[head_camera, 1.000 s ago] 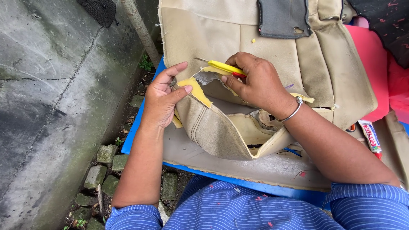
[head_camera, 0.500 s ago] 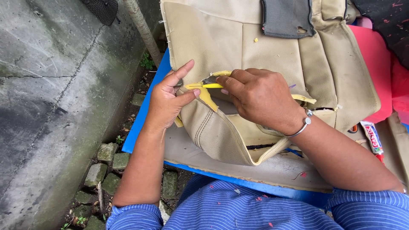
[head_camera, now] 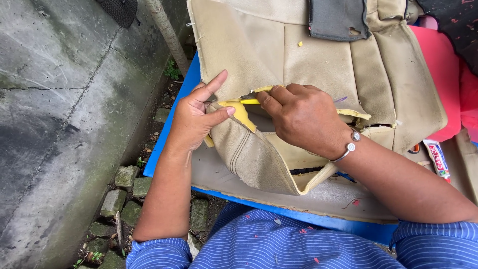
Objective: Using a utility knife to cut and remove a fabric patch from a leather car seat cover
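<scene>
Two hands are working: left hand (head_camera: 196,119) fingers pinching yellow foam (head_camera: 242,113) on the beige seat cover (head_camera: 318,65); right hand (head_camera: 303,117) fingers clamping a yellow tool (head_camera: 249,101).

The seat cover (head_camera: 318,74) looks like beige faux leather, matt with a fine grain, stitched in raised seams and backed with yellow foam (head_camera: 242,113) that shows soft and spongy at the torn edges. A dark grey patch (head_camera: 338,20) at its top edge looks like woven cloth. The tool (head_camera: 247,101) in the right hand (head_camera: 303,119) seems to be smooth yellow plastic. On that wrist sits a shiny metal bangle (head_camera: 348,149). The table (head_camera: 172,134) edge is smooth blue, perhaps plastic. The wall (head_camera: 59,114) at the table's left edge is rough, stained concrete. The shirt (head_camera: 269,244) is striped blue cotton-like cloth.
</scene>
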